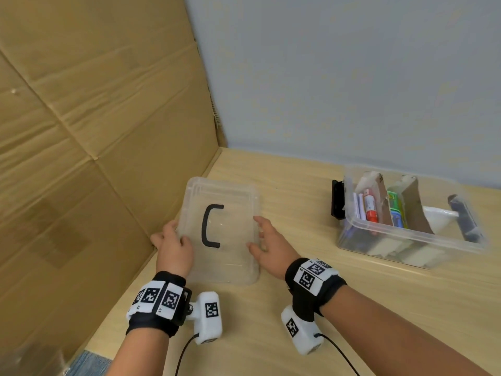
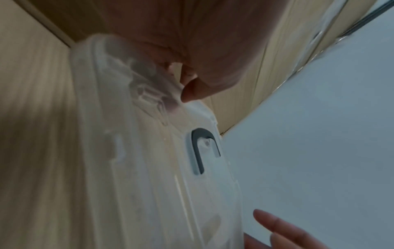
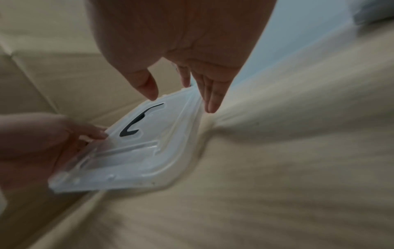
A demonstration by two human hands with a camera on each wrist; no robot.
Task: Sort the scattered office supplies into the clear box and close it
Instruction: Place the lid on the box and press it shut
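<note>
The clear lid (image 1: 230, 256) with a black handle (image 1: 210, 226) is at the table's left, beside the cardboard wall. My left hand (image 1: 173, 241) grips its left edge, thumb on top (image 2: 170, 84). In the right wrist view that side of the lid (image 3: 136, 151) is raised off the table. My right hand (image 1: 267, 238) is at the lid's right edge with straight fingers and thumb apart (image 3: 183, 94), holding nothing. The clear box (image 1: 406, 240) stands uncovered at the right, with cardboard dividers, a red-capped tube (image 1: 370, 210) and green and blue items inside.
A tall cardboard wall (image 1: 95, 118) closes off the left side, right next to the lid. A grey wall (image 1: 352, 77) is behind the wooden table (image 1: 298, 308). The box has a black latch (image 1: 337, 199) on its left end and a grey one (image 1: 466, 218) on its right end.
</note>
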